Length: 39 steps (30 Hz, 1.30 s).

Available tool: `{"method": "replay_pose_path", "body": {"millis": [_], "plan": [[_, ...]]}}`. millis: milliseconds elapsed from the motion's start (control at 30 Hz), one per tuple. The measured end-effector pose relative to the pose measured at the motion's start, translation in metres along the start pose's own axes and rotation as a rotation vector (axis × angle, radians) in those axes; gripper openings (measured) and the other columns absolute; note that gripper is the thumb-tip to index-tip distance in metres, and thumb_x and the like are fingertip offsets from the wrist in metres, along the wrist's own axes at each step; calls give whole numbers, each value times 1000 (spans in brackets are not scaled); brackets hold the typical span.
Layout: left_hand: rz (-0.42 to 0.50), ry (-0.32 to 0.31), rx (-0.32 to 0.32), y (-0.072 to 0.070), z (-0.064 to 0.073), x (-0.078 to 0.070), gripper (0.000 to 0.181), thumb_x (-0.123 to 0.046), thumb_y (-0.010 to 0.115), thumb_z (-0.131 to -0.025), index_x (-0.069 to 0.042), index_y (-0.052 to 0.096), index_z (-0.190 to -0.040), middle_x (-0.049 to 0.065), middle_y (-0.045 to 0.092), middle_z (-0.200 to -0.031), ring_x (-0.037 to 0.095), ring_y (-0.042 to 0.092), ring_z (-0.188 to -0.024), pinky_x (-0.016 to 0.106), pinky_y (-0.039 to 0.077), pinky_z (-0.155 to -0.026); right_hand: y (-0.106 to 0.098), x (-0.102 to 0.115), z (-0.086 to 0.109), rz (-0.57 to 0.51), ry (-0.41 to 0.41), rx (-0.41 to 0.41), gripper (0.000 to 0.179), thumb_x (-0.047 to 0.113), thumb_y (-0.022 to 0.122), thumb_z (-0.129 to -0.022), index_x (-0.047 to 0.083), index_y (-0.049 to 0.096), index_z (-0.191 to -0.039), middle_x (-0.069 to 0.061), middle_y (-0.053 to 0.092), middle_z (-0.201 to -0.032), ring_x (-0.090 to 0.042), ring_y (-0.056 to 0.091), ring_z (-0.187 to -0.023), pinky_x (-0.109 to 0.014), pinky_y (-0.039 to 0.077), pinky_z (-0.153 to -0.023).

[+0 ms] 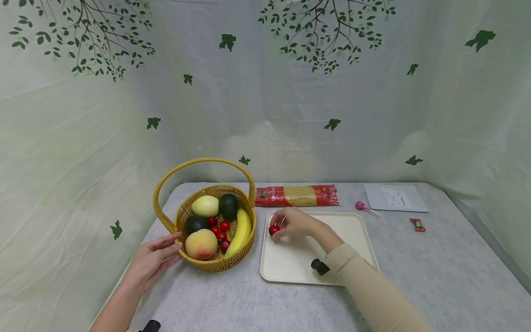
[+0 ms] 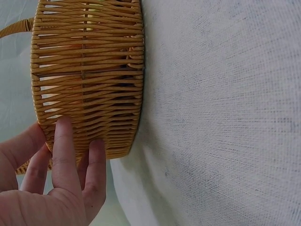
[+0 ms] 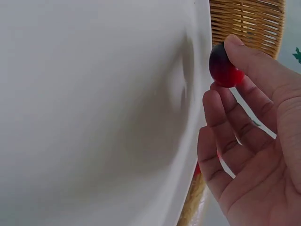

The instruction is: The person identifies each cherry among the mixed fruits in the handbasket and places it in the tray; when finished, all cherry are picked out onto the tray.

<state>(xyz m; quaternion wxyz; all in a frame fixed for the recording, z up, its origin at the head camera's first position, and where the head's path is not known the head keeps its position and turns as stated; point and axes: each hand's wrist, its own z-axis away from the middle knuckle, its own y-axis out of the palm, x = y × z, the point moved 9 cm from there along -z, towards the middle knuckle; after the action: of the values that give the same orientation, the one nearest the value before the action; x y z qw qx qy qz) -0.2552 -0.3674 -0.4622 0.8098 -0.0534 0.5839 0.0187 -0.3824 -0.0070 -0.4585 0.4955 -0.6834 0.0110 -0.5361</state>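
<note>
The wicker basket [image 1: 215, 265] stands at the left of the table with its tall handle upright. Inside lie a peach [image 1: 201, 244], a banana [image 1: 241, 233], a pale yellow-green fruit [image 1: 205, 206], two dark green fruits [image 1: 228, 206] and several red cherries [image 1: 224, 225]. My left hand [image 1: 155, 258] touches the basket's left side, its fingers [image 2: 63, 160] extended against the woven outer wall. Thumb and fingertips of my right hand [image 1: 296, 222] pinch a dark red cherry [image 3: 225, 66] above the left edge of the cream tray [image 1: 298, 272].
Behind the tray lies a red-and-yellow packet of noodles [image 1: 298, 195]. To the right are a pink lollipop [image 1: 361, 205], a small red wrapped sweet [image 1: 417, 225] and a flat white-grey sheet [image 1: 396, 198]. Leaf-printed curtains [image 1: 290, 115] hang around the table.
</note>
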Motion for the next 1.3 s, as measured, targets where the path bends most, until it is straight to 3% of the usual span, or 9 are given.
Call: {"method": "replay_pose_path", "body": {"millis": [600,967,1300], "plan": [[11,-12,-7,-1,-2,3,53,-11,76,-101,-7,61,-152,-11,70,-118,2,72,-103,24,65,-91,12,-1,-4,-13,-45,29,26,15,91,-88,9,75,-107,0,71,-91,-8,60,-83,-20,53,-76],[18,-18,-3,-1,0,4,54,-10,76,-101,-6,60,-153,-11,69,-119,1,72,-103,24,64,-91,14,-1,-4,-8,-19,33,29,19,92,-87,11,74,-107,2,68,-89,-9,59,-83,-20,51,-75],[11,-12,8,-1,-2,2,57,-12,76,-101,-6,57,-155,-12,70,-119,1,72,-105,27,64,-94,7,-3,-4,9,11,53,33,20,93,-87,14,74,-113,-2,70,-98,-12,63,-89,-26,54,-81]]}}
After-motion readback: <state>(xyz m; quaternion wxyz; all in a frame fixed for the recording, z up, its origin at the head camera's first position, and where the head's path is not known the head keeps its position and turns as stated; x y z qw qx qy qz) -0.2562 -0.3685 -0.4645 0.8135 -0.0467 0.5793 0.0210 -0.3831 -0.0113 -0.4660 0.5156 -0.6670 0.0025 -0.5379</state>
